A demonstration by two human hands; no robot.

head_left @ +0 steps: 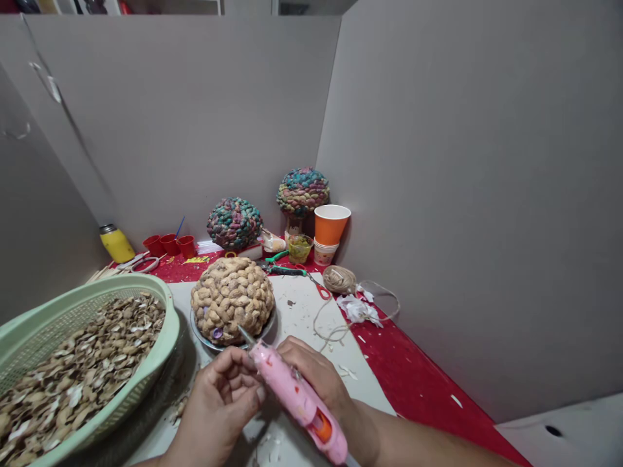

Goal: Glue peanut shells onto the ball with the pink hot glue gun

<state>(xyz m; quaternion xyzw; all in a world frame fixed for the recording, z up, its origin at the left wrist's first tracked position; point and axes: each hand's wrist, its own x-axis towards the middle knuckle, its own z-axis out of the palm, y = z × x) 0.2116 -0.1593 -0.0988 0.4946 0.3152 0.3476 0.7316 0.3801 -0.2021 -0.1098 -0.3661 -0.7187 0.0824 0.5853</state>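
My right hand (318, 373) is wrapped round a pink hot glue gun (296, 392), its metal nozzle pointing up and left. The nozzle tip lies in front of a ball covered in peanut shells (233, 292); whether they touch I cannot tell. The ball sits in a shallow metal dish (268, 329), with small purple patches low on its left side. Beside the nozzle, my left hand (226, 395) has its fingers curled toward the thumb. Anything between those fingers is hidden.
A green basket (168, 324) of peanut shells stands at left. Two multicoloured shell balls, one (234, 224) left of the other (302, 191), stand behind. Orange cup (331, 227), pliers (287, 270), red-handled scissors (322, 292), twine (339, 279), red cups (169, 244) and yellow bottle (117, 244) surround the white board.
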